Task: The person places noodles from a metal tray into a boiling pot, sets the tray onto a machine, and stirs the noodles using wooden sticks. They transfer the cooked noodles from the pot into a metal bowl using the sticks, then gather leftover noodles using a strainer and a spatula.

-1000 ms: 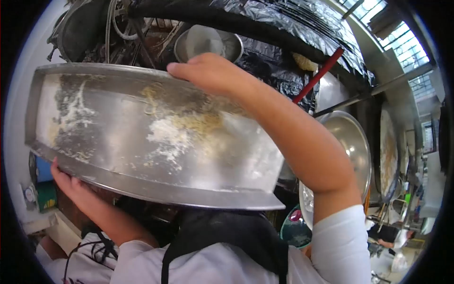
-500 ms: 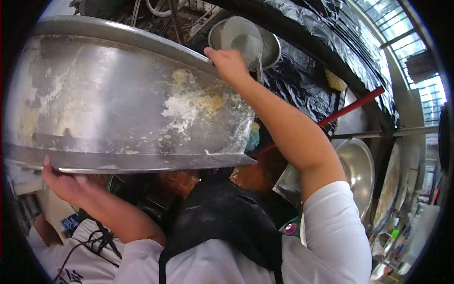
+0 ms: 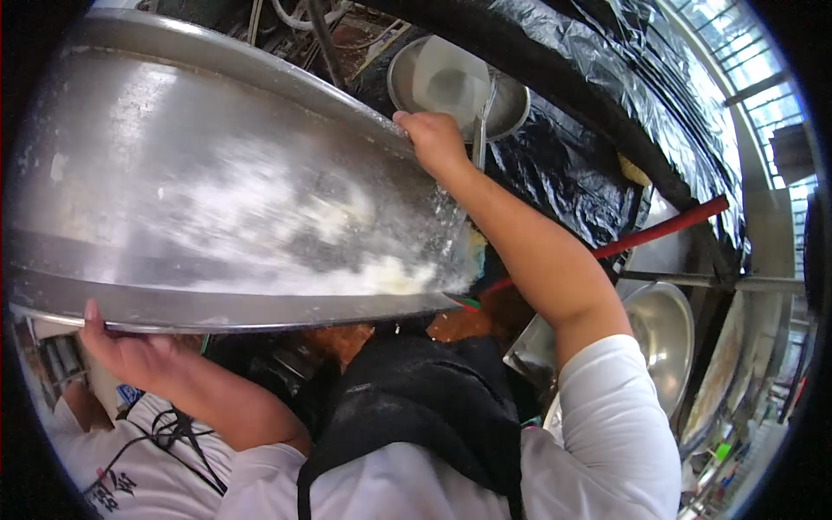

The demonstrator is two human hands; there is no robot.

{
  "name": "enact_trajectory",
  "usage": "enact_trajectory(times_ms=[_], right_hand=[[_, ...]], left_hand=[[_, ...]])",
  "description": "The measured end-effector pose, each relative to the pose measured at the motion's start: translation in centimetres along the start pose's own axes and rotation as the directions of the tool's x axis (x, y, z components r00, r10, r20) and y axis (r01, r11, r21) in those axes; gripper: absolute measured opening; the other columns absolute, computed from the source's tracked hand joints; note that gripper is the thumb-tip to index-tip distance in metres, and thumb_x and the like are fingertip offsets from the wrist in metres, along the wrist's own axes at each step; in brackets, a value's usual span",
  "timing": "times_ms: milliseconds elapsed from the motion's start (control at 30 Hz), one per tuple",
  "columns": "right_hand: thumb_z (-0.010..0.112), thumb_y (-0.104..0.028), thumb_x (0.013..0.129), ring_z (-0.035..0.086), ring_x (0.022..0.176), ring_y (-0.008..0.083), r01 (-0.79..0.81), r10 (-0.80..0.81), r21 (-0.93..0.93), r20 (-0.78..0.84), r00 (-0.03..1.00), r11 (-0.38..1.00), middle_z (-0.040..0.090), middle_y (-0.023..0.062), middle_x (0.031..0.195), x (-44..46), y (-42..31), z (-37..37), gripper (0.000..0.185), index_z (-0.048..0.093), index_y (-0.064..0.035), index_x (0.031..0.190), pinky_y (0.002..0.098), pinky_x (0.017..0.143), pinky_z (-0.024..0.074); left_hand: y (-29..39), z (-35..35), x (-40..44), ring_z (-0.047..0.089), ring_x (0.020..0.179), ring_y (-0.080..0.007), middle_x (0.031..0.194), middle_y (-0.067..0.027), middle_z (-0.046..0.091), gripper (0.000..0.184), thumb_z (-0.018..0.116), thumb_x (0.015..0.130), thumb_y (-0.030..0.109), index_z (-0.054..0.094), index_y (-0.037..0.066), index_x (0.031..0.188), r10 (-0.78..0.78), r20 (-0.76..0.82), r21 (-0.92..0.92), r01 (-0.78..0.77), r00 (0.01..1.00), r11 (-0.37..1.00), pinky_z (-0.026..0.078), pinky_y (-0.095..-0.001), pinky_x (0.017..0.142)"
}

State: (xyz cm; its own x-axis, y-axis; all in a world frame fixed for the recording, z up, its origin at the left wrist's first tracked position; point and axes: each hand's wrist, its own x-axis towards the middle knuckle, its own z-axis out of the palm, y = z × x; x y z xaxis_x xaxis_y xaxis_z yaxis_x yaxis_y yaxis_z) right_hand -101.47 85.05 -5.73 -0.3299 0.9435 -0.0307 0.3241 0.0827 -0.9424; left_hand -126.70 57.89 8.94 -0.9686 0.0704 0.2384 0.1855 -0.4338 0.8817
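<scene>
The stainless-steel tray (image 3: 156,173) is lifted and tilted in front of the black apron (image 3: 407,407). White powder (image 3: 390,276) streaks it, blurred, and heaps along its lower rim, so the tray looks only partly bare. The right hand's (image 3: 436,143) fingers grip its upper rim; the left hand's (image 3: 143,360) clasp its lower rim.

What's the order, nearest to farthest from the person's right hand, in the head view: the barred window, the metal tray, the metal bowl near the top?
1. Metal tray: its upper rim is gripped by the right hand.
2. Metal bowl: just beyond the hand, near the picture's top.
3. Barred window: far off, at upper right.
</scene>
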Motion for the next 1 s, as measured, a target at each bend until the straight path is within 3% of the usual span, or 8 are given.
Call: enact_trajectory(times_ms=[133,233,567,667,733,833,967,1000], right_hand=[[0.06,-0.035,0.083,0.053,0.059,0.0242,0.104,-0.104,0.004,0.019,0.994,0.995,0.056,0.0153,0.06,0.9,0.7,0.0,0.044,0.06,0.006,0.068,0.0359,0.061,0.0398],[0.06,-0.035,0.083,0.054,0.06,0.0261,0.036,-0.037,0.027,0.04,0.999,0.999,0.057,0.017,0.062,1.0,0.6,-0.3,0.042,0.061,0.0058,0.07,0.0363,0.062,0.0401],[0.057,-0.035,0.083,0.055,0.059,0.0281,0.119,-0.12,0.023,0.043,0.992,0.993,0.057,0.0176,0.062,1.7,0.9,0.4,0.042,0.061,0.0051,0.071,0.0381,0.061,0.0407],[0.055,-0.037,0.082,0.054,0.055,0.0315,0.182,-0.182,0.008,0.004,0.983,0.983,0.053,0.0194,0.058,1.2,0.9,1.4,0.044,0.059,0.0042,0.066,0.0417,0.057,0.0399],[0.054,-0.038,0.083,0.052,0.055,0.0334,0.266,-0.267,-0.049,-0.01,0.964,0.963,0.052,0.0212,0.059,0.9,0.4,1.9,0.046,0.057,0.004,0.066,0.043,0.056,0.0388],[0.057,-0.036,0.087,0.041,0.053,0.0159,0.06,-0.059,-0.005,0.056,0.997,0.998,0.045,0.0078,0.053,-0.4,-2.0,2.0,0.046,0.054,0.0031,0.063,0.0352,0.055,0.0374],[0.057,-0.038,0.087,0.037,0.053,0.0129,0.102,-0.09,-0.149,0.083,0.992,0.984,0.039,0.009,0.053,-0.2,-3.1,3.4,0.049,0.05,0.0006,0.059,0.0357,0.051,0.033],[0.056,-0.043,0.087,0.039,0.05,0.018,0.125,-0.109,-0.193,0.09,0.99,0.973,0.04,0.0128,0.053,0.0,-3.3,4.0,0.052,0.049,0.0005,0.06,0.0387,0.05,0.0325]], left_hand=[[0.2,1.0,-0.6,0.054,0.101,-0.0285,0.112,-0.0178,0.055,0.044,0.061,0.08,0.02,0.052,-0.006,0.114,0.025,-0.002,-0.009,-0.025,1.0,1.0,0.043,-0.0419,0.088],[0.1,1.3,-0.8,0.054,0.101,-0.0281,0.111,-0.0174,0.056,0.042,0.061,0.079,0.02,0.054,-0.006,0.111,0.045,0.009,-0.016,-0.045,0.999,0.999,0.042,-0.0416,0.089],[-0.3,-0.3,0.0,0.054,0.103,-0.0285,0.114,-0.0166,0.055,0.045,0.058,0.081,0.022,0.051,-0.005,0.117,0.066,0.042,-0.086,-0.062,0.997,0.994,0.043,-0.0438,0.09],[-0.3,0.0,1.2,0.053,0.105,-0.0291,0.114,-0.0172,0.054,0.045,0.056,0.082,0.024,0.051,-0.006,0.116,-0.051,-0.055,-0.139,0.043,0.997,0.989,0.042,-0.044,0.091],[-0.6,1.3,1.6,0.054,0.101,-0.0291,0.113,-0.0169,0.054,0.042,0.055,0.081,0.022,0.052,-0.004,0.113,-0.042,-0.126,-0.083,0.032,0.991,0.996,0.043,-0.0426,0.088],[-3.9,-0.9,4.9,0.056,0.097,-0.0289,0.109,-0.0169,0.055,0.04,0.055,0.081,0.022,0.053,-0.005,0.111,-0.089,-0.198,-0.08,0.074,0.976,0.994,0.045,-0.0411,0.084],[-9.0,-3.2,6.5,0.058,0.091,-0.0284,0.103,-0.0161,0.057,0.04,0.054,0.079,0.021,0.054,-0.007,0.108,-0.113,-0.286,0.005,0.119,0.952,0.993,0.047,-0.0395,0.081],[-10.4,-4.0,6.8,0.058,0.091,-0.0282,0.103,-0.0159,0.057,0.04,0.053,0.079,0.021,0.055,-0.008,0.107,-0.141,-0.293,-0.012,0.143,0.946,0.99,0.047,-0.0391,0.081]])
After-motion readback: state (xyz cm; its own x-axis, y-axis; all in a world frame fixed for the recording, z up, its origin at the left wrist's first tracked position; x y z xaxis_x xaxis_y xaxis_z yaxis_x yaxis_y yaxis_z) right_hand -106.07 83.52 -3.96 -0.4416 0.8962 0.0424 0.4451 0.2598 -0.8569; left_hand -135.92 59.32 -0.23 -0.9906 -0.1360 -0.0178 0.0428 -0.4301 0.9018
